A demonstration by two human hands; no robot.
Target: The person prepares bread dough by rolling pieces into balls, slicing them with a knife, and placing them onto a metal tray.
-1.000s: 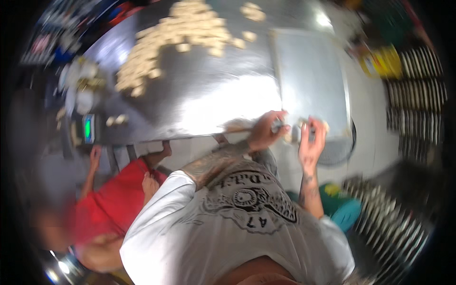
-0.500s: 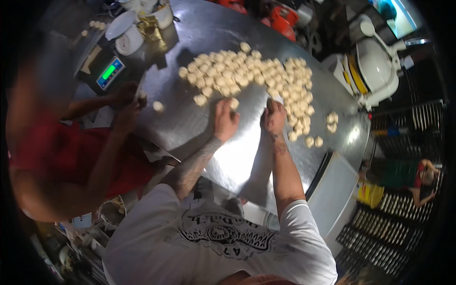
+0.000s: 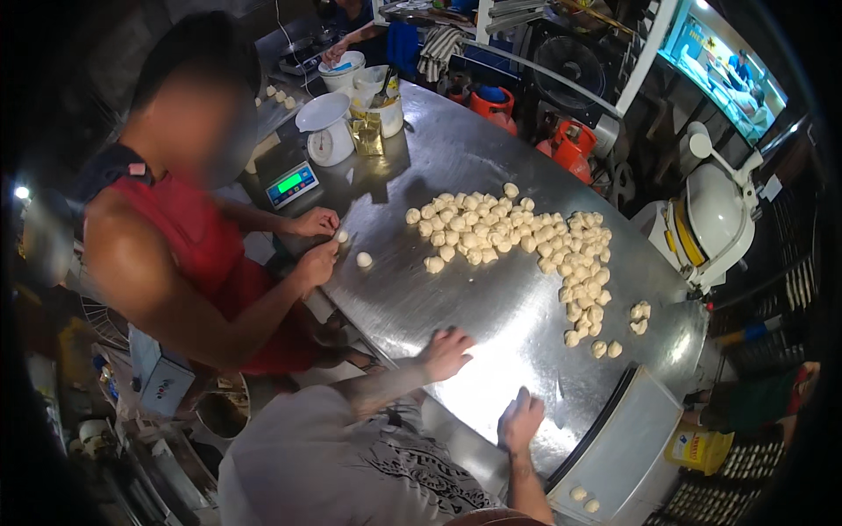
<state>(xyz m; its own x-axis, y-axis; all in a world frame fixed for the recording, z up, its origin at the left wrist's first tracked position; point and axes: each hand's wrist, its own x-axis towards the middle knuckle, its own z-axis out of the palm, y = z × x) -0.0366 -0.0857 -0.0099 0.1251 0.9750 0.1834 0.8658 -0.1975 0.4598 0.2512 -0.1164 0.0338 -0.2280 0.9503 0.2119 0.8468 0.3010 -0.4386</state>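
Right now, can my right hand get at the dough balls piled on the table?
Probably yes: only bare metal table shows between your right hand and the nearest piled dough balls.

Blurred left hand (image 3: 447,355), right hand (image 3: 521,424) with hidden palm, cropped far person (image 3: 358,37)

The bench (image 3: 395,307) is smooth, shiny metal. On the bench, the dough balls (image 3: 478,230) look matt and a bit lumpy, and the gold packet (image 3: 367,138) is shiny. Beside the bench, the white shirt (image 3: 298,447) is matt cloth.
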